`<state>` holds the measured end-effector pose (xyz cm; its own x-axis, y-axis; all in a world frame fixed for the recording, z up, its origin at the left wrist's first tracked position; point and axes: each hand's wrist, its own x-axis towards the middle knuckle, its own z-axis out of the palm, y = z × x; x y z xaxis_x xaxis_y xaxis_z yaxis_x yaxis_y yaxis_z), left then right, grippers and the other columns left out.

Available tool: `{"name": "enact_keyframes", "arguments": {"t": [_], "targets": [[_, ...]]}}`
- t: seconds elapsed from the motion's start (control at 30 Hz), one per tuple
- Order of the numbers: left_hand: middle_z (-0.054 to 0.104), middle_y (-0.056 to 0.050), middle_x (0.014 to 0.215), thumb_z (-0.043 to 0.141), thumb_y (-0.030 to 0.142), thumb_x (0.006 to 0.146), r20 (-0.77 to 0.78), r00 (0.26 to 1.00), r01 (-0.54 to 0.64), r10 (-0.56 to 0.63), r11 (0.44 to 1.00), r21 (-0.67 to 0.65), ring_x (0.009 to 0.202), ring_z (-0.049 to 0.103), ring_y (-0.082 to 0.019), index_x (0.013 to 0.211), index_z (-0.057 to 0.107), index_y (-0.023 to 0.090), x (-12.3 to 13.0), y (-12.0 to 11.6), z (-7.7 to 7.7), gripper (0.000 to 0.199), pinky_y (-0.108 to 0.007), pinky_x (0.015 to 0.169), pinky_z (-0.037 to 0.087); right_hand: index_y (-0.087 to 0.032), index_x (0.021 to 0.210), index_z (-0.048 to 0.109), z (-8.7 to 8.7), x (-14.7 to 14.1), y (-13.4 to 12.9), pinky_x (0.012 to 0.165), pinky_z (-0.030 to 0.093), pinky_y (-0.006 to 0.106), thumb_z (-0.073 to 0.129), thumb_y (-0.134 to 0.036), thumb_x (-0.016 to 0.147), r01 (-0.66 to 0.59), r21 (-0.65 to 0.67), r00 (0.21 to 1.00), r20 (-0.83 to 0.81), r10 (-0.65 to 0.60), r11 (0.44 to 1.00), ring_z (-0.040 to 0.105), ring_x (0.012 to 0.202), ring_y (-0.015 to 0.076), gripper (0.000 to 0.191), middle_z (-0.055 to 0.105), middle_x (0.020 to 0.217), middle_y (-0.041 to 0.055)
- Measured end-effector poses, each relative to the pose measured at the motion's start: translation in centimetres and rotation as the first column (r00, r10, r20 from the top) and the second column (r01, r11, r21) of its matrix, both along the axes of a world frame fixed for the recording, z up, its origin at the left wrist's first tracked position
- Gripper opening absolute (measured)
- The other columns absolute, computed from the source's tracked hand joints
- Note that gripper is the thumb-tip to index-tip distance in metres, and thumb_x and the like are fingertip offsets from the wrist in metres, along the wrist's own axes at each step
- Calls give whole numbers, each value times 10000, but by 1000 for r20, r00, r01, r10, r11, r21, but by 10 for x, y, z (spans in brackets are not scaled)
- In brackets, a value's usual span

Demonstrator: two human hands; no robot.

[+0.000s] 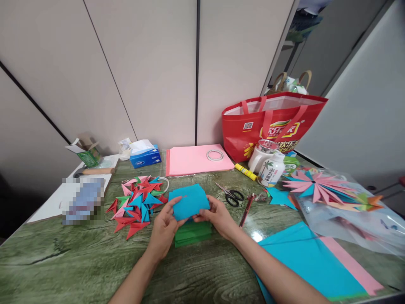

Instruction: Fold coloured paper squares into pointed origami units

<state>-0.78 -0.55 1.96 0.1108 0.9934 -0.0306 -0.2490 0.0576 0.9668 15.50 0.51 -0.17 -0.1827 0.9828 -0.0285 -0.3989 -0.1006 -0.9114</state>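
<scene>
The left hand (165,226) pinches the left edge of the blue paper (190,202), the right hand (218,214) its right edge, over the green paper (193,235) on the surface (95,261); scissors (233,197) (black-handled) lie nearby.

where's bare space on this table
Bare tabletop lies left of the left forearm, nearer than the folded paper pieces, and between both forearms, nearer than the green paper stack. Crowded: around the red shopping bag and white bottle.

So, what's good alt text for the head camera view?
The left hand and right hand hold blue paper over green paper on a wood-grain table. Folded paper pieces lie left; black-handled scissors and a red shopping bag, right.
</scene>
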Motion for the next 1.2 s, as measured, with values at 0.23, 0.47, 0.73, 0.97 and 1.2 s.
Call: {"name": "enact_keyframes", "arguments": {"t": [0.23, 0.47, 0.73, 0.97, 1.2], "targets": [[593, -63, 1008, 592, 324, 708, 61, 980, -188, 190, 981, -46, 744, 662, -223, 1167, 352, 245, 3, 4, 3, 524, -454, 716, 522, -160, 826, 604, 0, 1, 1, 651, 535, 343, 662, -333, 648, 129, 86, 989, 64, -135, 988, 651, 646, 187, 255, 673, 679, 21], [641, -79, 970, 621, 362, 686, 104, 992, -64, 66, 998, -20, 906, 615, -250, 1228, 329, 228, 4, 2, -2, 630, -428, 779, 497, -208, 899, 664, -6, -2, -4, 696, 516, 374, 539, -239, 738, 32, 337, 920, 359, -160, 941, 643, 761, 221, 207, 685, 838, 33], [626, -107, 1055, 643, 354, 659, -130, 989, -68, 75, 996, 55, 908, 605, -246, 1282, 289, 222, 0, 2, 0, 729, -377, 747, 505, -240, 1132, 526, 10, 1, -12, 808, 440, 364, 705, -316, 605, -134, 337, 821, 564, -86, 932, 525, 1019, 249, 562, 581, 1130, 65], [582, -91, 1120, 592, 336, 716, -267, 964, 24, 18, 988, 154, 978, 572, -244, 1325, 220, 230, -1, 0, -1, 722, -353, 784, 484, -216, 1115, 519, 8, 3, -8, 850, 425, 350, 635, -336, 693, -95, 292, 912, 410, -35, 952, 538, 1021, 221, 453, 603, 1080, 73], [624, -68, 973, 587, 344, 706, -338, 940, 7, 46, 988, 154, 696, 609, -183, 1342, 205, 211, -2, -1, 8, 754, -307, 645, 506, -204, 1081, 569, 8, 4, -6, 703, 463, 319, 597, -398, 706, -31, 229, 878, 471, -83, 973, 575, 850, 219, 423, 629, 983, 56]]}}
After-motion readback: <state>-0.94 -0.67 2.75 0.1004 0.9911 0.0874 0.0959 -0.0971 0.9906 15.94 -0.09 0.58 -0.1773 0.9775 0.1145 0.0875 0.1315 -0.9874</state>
